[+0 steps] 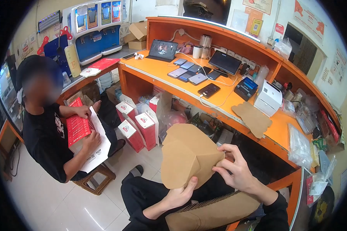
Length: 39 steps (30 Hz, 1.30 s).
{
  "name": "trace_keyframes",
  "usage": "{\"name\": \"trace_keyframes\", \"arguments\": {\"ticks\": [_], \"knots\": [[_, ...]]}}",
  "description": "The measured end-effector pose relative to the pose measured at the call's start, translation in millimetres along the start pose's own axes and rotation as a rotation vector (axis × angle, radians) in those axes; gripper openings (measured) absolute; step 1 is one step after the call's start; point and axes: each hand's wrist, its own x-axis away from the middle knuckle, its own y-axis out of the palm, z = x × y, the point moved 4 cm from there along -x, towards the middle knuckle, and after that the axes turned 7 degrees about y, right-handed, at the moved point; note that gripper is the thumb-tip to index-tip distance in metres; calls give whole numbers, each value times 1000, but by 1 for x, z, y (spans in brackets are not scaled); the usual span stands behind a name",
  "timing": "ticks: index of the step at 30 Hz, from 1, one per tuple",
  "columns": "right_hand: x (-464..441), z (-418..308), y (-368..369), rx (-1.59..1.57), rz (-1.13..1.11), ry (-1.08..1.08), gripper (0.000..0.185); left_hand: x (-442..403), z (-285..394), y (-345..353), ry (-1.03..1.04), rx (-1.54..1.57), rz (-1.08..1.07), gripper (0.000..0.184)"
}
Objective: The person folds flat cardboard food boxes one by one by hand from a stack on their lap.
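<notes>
A brown kraft cardboard box blank (183, 158), partly folded with creases showing, is held up in front of me. My left hand (179, 197) grips its lower edge, thumb on the near face and fingers behind. At the right corner, my right hand (235, 167) pinches a flap between thumb and fingers. Across my lap, below both hands, lies a stack of similar brown blanks (219, 211), seen mostly edge-on.
On the left, a seated person (42, 119) folds a red-and-white box (81, 129). Several red-and-white boxes (144, 121) stand on the floor. The orange counter (154, 71) holds phones, a tablet (162, 50), a white printer (268, 98) and another brown blank (252, 118).
</notes>
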Motion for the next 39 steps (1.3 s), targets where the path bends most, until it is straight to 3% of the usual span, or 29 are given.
{"name": "trace_keyframes", "arguments": {"ticks": [6,10,12,15,19,22,25,28,29,32,39], "knots": [[1,3,-1,-117,-9,29,13,3,-9,1,7,93,-12,35],[1,11,2,-322,-131,103,15,6,-6,2,-36,103,-144,38],[0,8,2,-241,-146,30,23,7,0,-2,-75,87,-195,43],[-6,5,-3,-241,-151,49,36,18,-26,-1,-448,452,-272,55],[-6,11,0,-364,-97,225,54,17,-18,-1,-306,501,-308,65],[-5,9,1,-206,-153,198,61,14,-21,2,-288,499,-311,63],[-3,13,3,-137,-195,134,69,12,-28,6,-390,291,-447,60],[1,36,19,-490,-367,142,73,10,-14,24,-71,-111,-647,56],[1,40,20,-531,-426,168,68,8,-11,26,-140,-86,-757,54],[-3,40,23,-702,-333,447,62,6,-10,23,-48,-14,-807,52],[-4,23,14,-980,-279,757,30,6,-13,25,13,92,-948,50]]}}
